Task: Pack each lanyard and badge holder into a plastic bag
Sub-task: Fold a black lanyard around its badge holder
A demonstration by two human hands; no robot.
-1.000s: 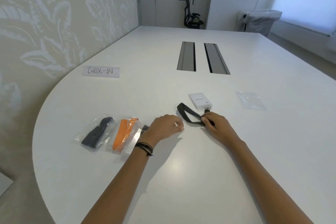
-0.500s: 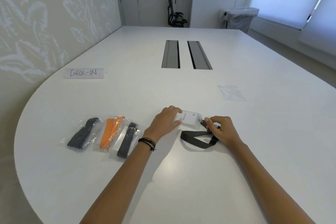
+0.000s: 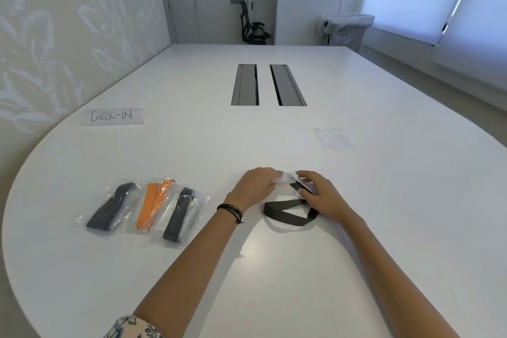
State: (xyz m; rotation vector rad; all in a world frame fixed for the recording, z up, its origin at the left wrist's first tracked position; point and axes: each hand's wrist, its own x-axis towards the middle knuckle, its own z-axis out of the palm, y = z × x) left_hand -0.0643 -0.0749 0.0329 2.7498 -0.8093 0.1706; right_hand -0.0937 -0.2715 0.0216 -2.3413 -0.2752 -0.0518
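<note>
A black lanyard [image 3: 288, 211] lies in a loose loop on the white table [image 3: 274, 269], its clip end running up to a clear white badge holder [image 3: 284, 180]. My left hand [image 3: 256, 185] grips the badge holder's left side and covers much of it. My right hand [image 3: 321, 193] pinches the lanyard strap near the clip, just right of the holder. An empty clear plastic bag [image 3: 333, 138] lies flat farther back on the right, apart from both hands.
Three packed bags sit side by side at the left: a dark lanyard bag [image 3: 112, 206], an orange one [image 3: 155, 204] and a black one [image 3: 181, 212]. A CHECK-IN sign [image 3: 112, 116] lies behind them. Two cable slots [image 3: 245, 85] run down the table's middle.
The badge holder and lanyard have come nearer to me, the loop now lying on my side. My left hand moved onto the holder, and both hands have closed in on it.
</note>
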